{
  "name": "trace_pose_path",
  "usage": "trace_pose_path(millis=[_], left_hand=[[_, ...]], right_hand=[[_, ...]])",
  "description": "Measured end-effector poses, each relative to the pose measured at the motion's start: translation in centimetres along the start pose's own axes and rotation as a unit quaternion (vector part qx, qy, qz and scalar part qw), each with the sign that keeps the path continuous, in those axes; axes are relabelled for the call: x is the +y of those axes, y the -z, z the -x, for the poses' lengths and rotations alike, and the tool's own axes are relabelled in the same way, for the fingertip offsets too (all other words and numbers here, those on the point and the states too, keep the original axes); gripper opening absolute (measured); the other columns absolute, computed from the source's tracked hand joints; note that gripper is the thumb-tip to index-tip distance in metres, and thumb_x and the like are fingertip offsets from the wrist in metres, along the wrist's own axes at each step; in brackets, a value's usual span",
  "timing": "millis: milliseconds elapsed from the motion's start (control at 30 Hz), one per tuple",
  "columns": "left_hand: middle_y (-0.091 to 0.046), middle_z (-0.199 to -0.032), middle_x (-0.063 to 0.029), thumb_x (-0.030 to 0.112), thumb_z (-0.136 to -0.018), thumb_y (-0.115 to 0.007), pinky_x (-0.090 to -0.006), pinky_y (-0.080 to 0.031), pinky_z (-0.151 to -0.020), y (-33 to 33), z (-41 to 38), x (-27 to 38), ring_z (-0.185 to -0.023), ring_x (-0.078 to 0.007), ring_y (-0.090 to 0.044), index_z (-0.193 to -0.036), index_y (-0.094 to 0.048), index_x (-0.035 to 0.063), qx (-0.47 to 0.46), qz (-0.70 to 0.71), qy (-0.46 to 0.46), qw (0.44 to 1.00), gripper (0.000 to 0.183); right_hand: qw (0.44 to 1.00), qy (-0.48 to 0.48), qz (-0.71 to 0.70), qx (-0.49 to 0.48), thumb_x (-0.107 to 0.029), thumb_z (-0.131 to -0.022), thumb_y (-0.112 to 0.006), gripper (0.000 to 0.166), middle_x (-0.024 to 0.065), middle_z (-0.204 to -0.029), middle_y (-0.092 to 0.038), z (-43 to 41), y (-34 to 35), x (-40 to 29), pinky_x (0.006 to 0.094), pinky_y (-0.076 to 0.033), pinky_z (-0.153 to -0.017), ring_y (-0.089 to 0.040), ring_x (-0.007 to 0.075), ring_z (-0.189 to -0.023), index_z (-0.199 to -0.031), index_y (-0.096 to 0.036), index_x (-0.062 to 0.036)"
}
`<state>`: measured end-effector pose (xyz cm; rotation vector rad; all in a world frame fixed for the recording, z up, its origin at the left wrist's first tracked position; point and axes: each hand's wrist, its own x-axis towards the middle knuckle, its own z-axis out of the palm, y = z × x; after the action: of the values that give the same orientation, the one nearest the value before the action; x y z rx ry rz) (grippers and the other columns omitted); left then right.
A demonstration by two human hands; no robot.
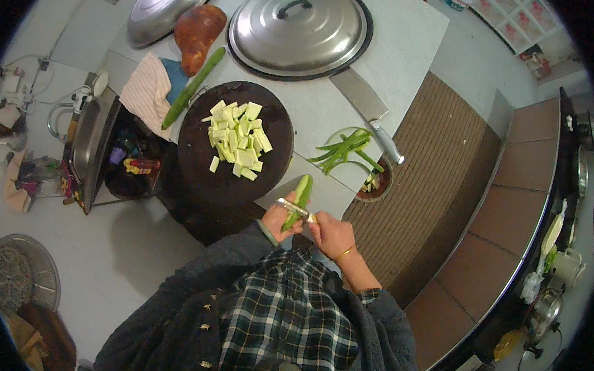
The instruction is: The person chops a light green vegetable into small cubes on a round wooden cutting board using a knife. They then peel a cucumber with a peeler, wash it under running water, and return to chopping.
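My left hand (276, 221) holds a green cucumber (302, 192), part of whose skin is off, showing a pale strip. A vegetable peeler (291, 205) is gripped in my right hand (334, 237), its metal head lying across the cucumber. Beyond my hands is a round dark chopping board (196, 164) bearing a heap of pale green cut pieces (236, 137). To the right, a pile of green peelings (345, 148) lies near the table edge. One whole cucumber (193, 88) rests beside the board at its upper left.
A cleaver (366, 100) lies with its handle over the table's right edge. Below that edge stands a container (388, 183) with scraps. A large metal lid (298, 37), a brown gourd (196, 34) and a striped cloth (147, 92) occupy the table (414, 19). A sink (93, 137) is leftward.
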<state>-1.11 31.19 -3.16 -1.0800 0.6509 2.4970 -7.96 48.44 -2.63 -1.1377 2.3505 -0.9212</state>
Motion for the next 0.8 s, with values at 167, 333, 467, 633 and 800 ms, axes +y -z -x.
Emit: trace_pose_path(millis=[167,333,467,633,800], left_hand=[[-0.045,-0.069,-0.0023,0.043,-0.097,-0.034,-0.0238,-0.032,-0.046,1.2,0.5,0.0,-0.051,-0.0114,-0.039,-0.117,-0.049,0.0042,-0.044,0.005,0.004,0.999,0.046],[-0.044,-0.069,-0.0024,0.043,-0.098,-0.033,-0.0235,-0.032,-0.046,0.3,2.4,0.4,-0.05,-0.011,-0.037,-0.121,-0.045,0.0046,-0.092,-0.007,0.027,0.995,0.047],[-0.043,-0.068,-0.0029,0.044,-0.099,-0.031,-0.0235,-0.033,-0.046,0.7,3.0,1.1,-0.049,-0.0105,-0.037,-0.123,-0.044,0.0054,-0.118,-0.004,0.029,0.993,0.048],[-0.044,-0.071,-0.0016,0.045,-0.098,-0.031,-0.023,-0.032,-0.047,0.7,4.1,1.9,-0.051,-0.0092,-0.038,-0.129,-0.04,0.0046,-0.155,-0.018,0.035,0.987,0.051],[-0.045,-0.072,-0.0011,0.046,-0.097,-0.031,-0.0229,-0.03,-0.047,-1.4,6.6,3.5,-0.05,-0.0091,-0.036,-0.134,-0.035,0.0029,-0.214,-0.07,0.025,0.974,0.057]], right_hand=[[0.998,-0.066,0.024,-0.003,-0.034,-0.09,-0.05,0.025,0.0128,-0.069,-0.06,-0.4,-2.0,3.3,0.0432,-0.046,-0.051,-0.059,0.0339,-0.061,-0.086,-0.048,-0.0089],[0.989,-0.133,0.046,-0.04,-0.036,-0.094,-0.043,0.028,0.0159,-0.068,-0.061,-1.6,-1.1,5.1,0.0469,-0.046,-0.053,-0.06,0.0371,-0.063,-0.089,-0.047,-0.0084],[0.992,-0.122,0.016,-0.031,-0.035,-0.094,-0.04,0.028,0.0171,-0.068,-0.061,-2.2,-0.7,4.9,0.047,-0.046,-0.054,-0.059,0.0382,-0.063,-0.091,-0.046,-0.0084],[0.989,-0.138,0.015,-0.046,-0.037,-0.095,-0.039,0.03,0.018,-0.07,-0.062,-2.6,-0.3,4.4,0.0489,-0.046,-0.057,-0.059,0.0398,-0.065,-0.092,-0.046,-0.0079],[0.982,-0.187,0.015,-0.036,-0.037,-0.095,-0.037,0.032,0.0195,-0.07,-0.061,-2.0,-0.1,6.0,0.0505,-0.045,-0.061,-0.059,0.0411,-0.069,-0.091,-0.046,-0.0067]])
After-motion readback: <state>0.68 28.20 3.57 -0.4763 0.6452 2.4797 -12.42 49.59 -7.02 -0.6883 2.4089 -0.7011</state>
